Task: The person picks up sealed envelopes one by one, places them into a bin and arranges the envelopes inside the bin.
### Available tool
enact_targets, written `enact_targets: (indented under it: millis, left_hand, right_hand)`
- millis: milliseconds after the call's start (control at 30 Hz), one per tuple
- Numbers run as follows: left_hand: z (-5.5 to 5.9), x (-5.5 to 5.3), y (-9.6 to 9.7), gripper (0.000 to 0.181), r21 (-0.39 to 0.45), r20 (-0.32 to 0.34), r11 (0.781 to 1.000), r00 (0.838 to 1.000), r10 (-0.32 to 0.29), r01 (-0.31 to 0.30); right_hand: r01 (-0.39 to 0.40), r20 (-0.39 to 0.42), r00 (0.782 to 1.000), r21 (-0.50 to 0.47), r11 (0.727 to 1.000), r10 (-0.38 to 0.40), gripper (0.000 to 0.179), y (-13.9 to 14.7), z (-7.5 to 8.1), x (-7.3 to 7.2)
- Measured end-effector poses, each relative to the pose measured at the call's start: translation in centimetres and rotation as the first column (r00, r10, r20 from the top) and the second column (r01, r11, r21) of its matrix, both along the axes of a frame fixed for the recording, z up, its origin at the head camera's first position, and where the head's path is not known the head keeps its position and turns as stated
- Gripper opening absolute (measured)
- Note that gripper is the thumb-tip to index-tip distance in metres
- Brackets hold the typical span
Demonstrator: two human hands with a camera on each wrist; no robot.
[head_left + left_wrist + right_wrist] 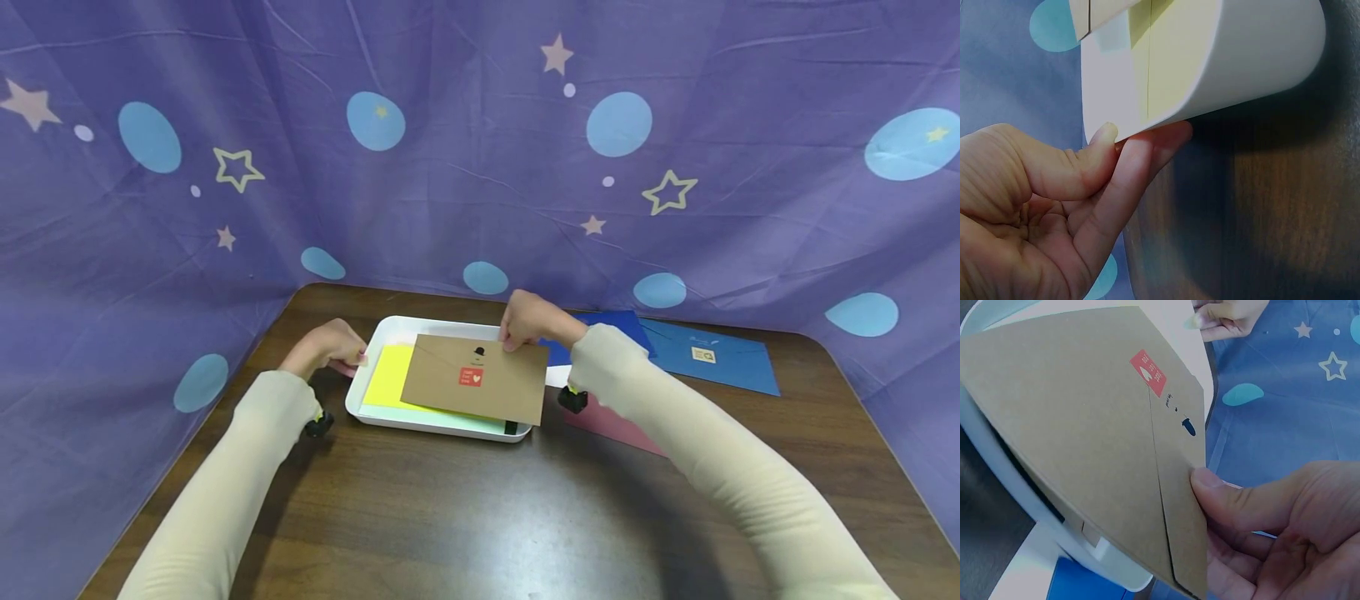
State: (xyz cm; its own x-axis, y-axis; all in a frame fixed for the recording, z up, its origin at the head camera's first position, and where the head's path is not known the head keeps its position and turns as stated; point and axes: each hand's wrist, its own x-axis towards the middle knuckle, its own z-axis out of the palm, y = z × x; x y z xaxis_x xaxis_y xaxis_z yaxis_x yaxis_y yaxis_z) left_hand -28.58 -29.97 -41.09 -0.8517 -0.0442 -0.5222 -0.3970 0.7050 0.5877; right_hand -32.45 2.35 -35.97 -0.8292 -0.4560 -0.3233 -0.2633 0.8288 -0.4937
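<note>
My right hand pinches the upper right edge of a brown kraft envelope, thumb on its front face in the right wrist view. The envelope, with a red sticker and a small black hat print, is tilted over a white tray. At the tray's left end, my left hand grips the rim between thumb and fingers, as the left wrist view shows. Inside the tray lie a yellow envelope and a pale green one, partly hidden beneath the brown envelope.
Right of the tray are a dark blue envelope, a lighter blue envelope with a cream sticker, a pink envelope and a white piece, partly behind my right arm. A purple patterned curtain hangs around the wooden table.
</note>
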Motion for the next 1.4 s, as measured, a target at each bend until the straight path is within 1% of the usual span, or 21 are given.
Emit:
enact_targets:
  millis: [233,433,633,800,1000,1267,1400]
  left_hand:
    - [0.0,0.0,-0.1,0.010,-0.002,0.003,1.000,1.000,-0.003,0.003]
    - [0.2,0.1,-0.1,0.007,0.009,0.000,1.000,1.000,0.000,0.000]
    - [0.1,0.1,-0.1,0.012,0.018,-0.006,1.000,1.000,0.007,-0.007]
    - [0.0,0.1,-0.2,0.010,0.033,-0.012,0.999,1.000,0.005,-0.005]
    - [0.0,0.2,-0.2,0.008,0.051,-0.016,0.999,1.000,-0.001,0.002]
    - [0.1,0.1,-0.2,0.007,0.054,-0.010,0.999,1.000,0.004,-0.004]
    - [0.0,0.1,-0.2,0.009,0.057,-0.005,0.998,1.000,0.004,-0.004]
  right_hand:
    - [-0.025,-0.065,0.998,-0.001,1.000,0.025,0.005,-1.2,-0.4,0.4]
    - [-0.025,-0.091,0.996,-0.016,1.000,0.024,0.008,-2.1,-0.6,0.7]
    - [-0.058,-0.148,0.987,0.004,0.998,0.058,0.011,-2.6,-0.9,0.9]
    - [-0.042,-0.150,0.988,0.004,0.999,0.042,0.009,-2.9,-1.0,1.1]
    - [-0.003,-0.140,0.990,-0.017,1.000,0.001,0.008,-3.2,-1.3,1.2]
    - [0.010,-0.167,0.986,-0.032,0.999,-0.015,0.010,-3.4,-2.5,0.9]
    - [0.018,-0.161,0.987,-0.032,0.999,-0.023,0.012,-3.5,-3.1,0.8]
